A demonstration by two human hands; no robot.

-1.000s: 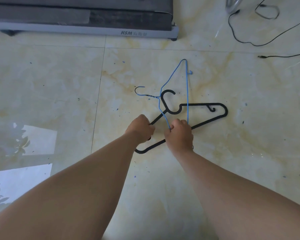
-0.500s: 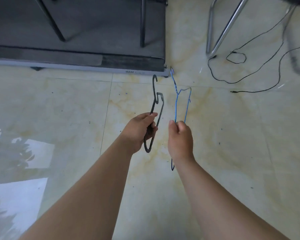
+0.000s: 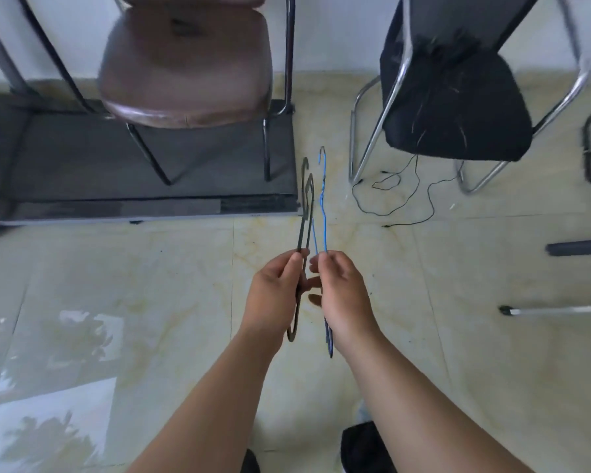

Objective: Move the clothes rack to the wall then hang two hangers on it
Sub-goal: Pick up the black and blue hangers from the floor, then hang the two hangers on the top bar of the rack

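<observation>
My left hand (image 3: 275,295) grips a black plastic hanger (image 3: 306,206), held edge-on with its hook pointing away from me. My right hand (image 3: 342,295) grips a thin blue wire hanger (image 3: 324,206), also edge-on, hook up and forward. The two hangers are side by side above the tiled floor, close but apart. The lower end of each hanger shows beneath its hand. Two bars at the right edge, a dark one (image 3: 577,248) and a silver one (image 3: 556,310), may belong to the clothes rack; I cannot tell.
A brown padded chair (image 3: 185,66) stands on a dark treadmill deck (image 3: 144,199) ahead on the left. A black chair with chrome legs (image 3: 454,97) stands ahead on the right, with a thin black cable (image 3: 393,199) on the floor beneath it. The wall runs behind both chairs.
Both hangers have been lifted off the floor, one in each hand, and turned edge-on. My view has risen from the floor toward the chairs and the wall.
</observation>
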